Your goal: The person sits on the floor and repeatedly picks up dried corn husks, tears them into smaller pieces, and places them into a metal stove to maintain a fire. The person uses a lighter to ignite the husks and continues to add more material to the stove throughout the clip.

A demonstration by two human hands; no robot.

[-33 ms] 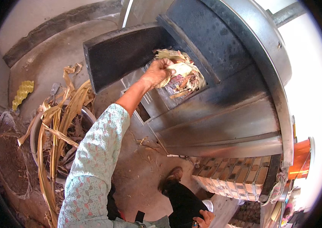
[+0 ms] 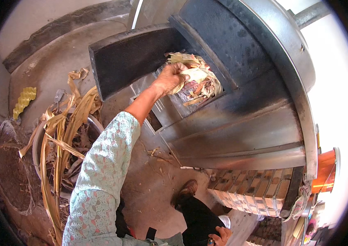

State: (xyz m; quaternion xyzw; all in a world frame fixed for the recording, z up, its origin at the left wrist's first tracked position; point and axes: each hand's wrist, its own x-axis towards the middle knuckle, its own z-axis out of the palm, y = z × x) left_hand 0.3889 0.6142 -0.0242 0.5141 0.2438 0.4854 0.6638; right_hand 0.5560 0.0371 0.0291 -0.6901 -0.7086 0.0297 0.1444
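My left hand (image 2: 170,79) reaches to the fire opening of a large metal stove (image 2: 239,127). Its fingers are closed on pale dry corn husks (image 2: 198,74), which lie bunched in the mouth of the opening. Behind them, the inside of the firebox is mostly hidden. The blackened stove door (image 2: 141,57) hangs open to the left of my wrist. At the lower edge, my right hand (image 2: 222,236) rests by my dark-trousered knee with its fingers curled. A small bluish thing shows at those fingers, too small to name.
Left of my sleeve stands a metal basin (image 2: 96,124) heaped with long dry leaves (image 2: 61,143). Beside it are a round woven basket-like thing (image 2: 14,168) and a yellow moulded tray piece (image 2: 24,99). A low brick wall (image 2: 252,188) and an orange bucket (image 2: 325,164) are at right.
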